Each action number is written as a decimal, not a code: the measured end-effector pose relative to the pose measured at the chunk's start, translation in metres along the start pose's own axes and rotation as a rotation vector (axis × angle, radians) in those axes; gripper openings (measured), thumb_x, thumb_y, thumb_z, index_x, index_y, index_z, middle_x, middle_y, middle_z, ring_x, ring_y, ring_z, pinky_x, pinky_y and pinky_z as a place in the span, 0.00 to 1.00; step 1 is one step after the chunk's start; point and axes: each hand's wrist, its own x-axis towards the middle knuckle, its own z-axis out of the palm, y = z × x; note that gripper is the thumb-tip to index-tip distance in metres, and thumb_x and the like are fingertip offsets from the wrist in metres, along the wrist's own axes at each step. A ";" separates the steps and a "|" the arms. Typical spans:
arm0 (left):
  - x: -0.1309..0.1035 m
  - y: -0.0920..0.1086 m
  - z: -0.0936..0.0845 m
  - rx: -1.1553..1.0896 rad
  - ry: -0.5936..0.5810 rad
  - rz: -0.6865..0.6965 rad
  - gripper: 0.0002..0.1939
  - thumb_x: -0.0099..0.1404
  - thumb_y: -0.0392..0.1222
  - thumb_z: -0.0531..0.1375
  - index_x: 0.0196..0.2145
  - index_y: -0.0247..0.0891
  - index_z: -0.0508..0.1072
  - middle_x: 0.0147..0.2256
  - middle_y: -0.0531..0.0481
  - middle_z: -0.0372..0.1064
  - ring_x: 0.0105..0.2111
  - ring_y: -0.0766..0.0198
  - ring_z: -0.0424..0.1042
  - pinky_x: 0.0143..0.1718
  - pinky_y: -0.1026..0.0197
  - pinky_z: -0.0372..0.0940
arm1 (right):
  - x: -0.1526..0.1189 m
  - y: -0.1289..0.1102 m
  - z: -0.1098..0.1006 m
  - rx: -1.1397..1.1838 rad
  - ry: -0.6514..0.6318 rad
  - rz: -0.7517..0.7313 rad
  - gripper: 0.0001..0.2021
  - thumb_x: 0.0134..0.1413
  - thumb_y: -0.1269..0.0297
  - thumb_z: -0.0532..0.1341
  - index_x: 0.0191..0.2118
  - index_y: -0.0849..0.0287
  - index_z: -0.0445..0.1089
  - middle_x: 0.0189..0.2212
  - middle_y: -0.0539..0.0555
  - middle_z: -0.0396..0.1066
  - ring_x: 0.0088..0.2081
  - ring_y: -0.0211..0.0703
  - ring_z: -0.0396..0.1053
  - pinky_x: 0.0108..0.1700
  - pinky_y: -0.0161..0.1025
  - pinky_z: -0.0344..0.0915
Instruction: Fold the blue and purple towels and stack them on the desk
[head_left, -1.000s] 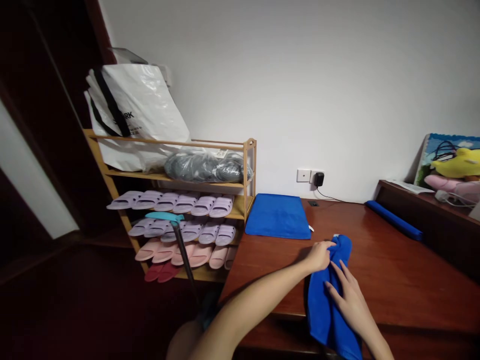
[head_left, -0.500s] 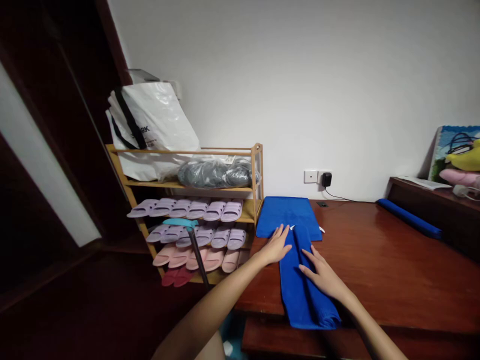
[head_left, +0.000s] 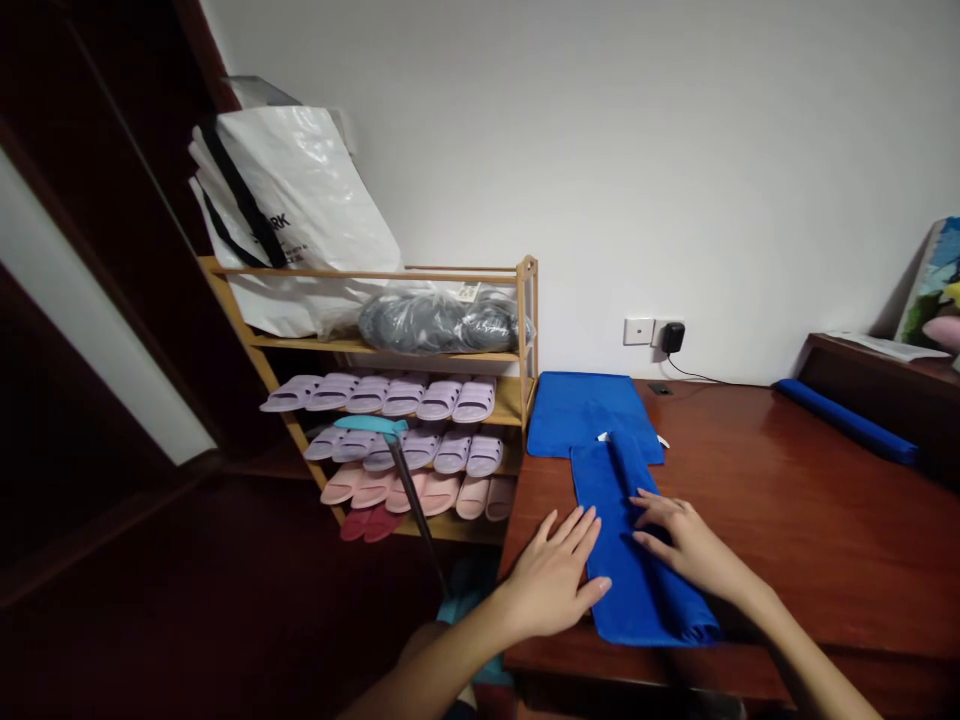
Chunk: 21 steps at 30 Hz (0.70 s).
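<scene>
A blue cloth [head_left: 622, 600] lies lengthwise on the brown wooden table [head_left: 810, 540], its right side rolled and its left part flat. My left hand [head_left: 559, 570] rests with fingers spread on the cloth's left edge. On the rolled side lies my right hand [head_left: 686, 545], fingers apart and slightly bent, pressing the roll from above. Just beyond, a second blue cloth [head_left: 589, 405] is spread flat against the wall side, partly overlapped by the far end of the first. A small white tag shows at the far end of the roll.
To the left stands a wooden shoe rack [head_left: 390, 345] with several rows of slippers [head_left: 401, 393], a white bag [head_left: 307, 190] and a plastic-wrapped grey bundle [head_left: 442, 320]. A dustpan-like handle [head_left: 411, 485] leans before it. A rolled blue cloth [head_left: 847, 420] lies at right, near a black plug [head_left: 673, 338].
My left hand has slid back toward me along the cloth's left edge, from its far end to about the middle. My right hand stays on the roll. The camera view has shifted.
</scene>
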 end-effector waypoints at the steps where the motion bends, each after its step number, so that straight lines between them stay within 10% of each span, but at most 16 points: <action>1: -0.001 -0.001 0.000 0.003 0.012 0.003 0.34 0.70 0.58 0.42 0.66 0.38 0.42 0.66 0.46 0.37 0.66 0.57 0.35 0.63 0.46 0.37 | -0.005 0.010 -0.006 0.006 0.024 0.021 0.18 0.57 0.50 0.52 0.40 0.56 0.72 0.56 0.57 0.63 0.61 0.48 0.55 0.60 0.50 0.51; 8: -0.004 -0.009 0.005 -0.040 0.107 -0.019 0.35 0.70 0.61 0.40 0.66 0.37 0.43 0.66 0.45 0.36 0.65 0.57 0.36 0.64 0.49 0.39 | -0.045 0.072 -0.043 -0.156 0.196 0.230 0.21 0.56 0.48 0.52 0.40 0.57 0.74 0.54 0.61 0.65 0.55 0.53 0.63 0.55 0.48 0.60; 12: -0.004 -0.015 0.011 -0.100 0.178 -0.206 0.35 0.70 0.60 0.39 0.65 0.35 0.48 0.66 0.43 0.38 0.65 0.56 0.39 0.64 0.48 0.42 | -0.051 0.025 -0.018 -0.215 0.368 0.062 0.17 0.59 0.52 0.51 0.42 0.54 0.72 0.46 0.57 0.71 0.46 0.47 0.69 0.49 0.45 0.62; 17: -0.002 -0.021 0.021 -0.123 0.276 -0.245 0.29 0.71 0.55 0.43 0.63 0.37 0.54 0.65 0.45 0.41 0.65 0.56 0.41 0.63 0.48 0.43 | -0.042 -0.064 0.036 -0.299 0.050 -0.100 0.16 0.57 0.49 0.54 0.35 0.56 0.68 0.32 0.54 0.70 0.34 0.46 0.68 0.37 0.41 0.60; 21: -0.002 -0.024 0.023 -0.157 0.326 -0.264 0.24 0.72 0.50 0.45 0.61 0.39 0.58 0.64 0.46 0.47 0.64 0.57 0.46 0.62 0.49 0.47 | -0.033 -0.079 0.047 -0.305 -0.114 -0.130 0.16 0.47 0.55 0.64 0.40 0.57 0.66 0.39 0.56 0.70 0.39 0.50 0.67 0.38 0.40 0.58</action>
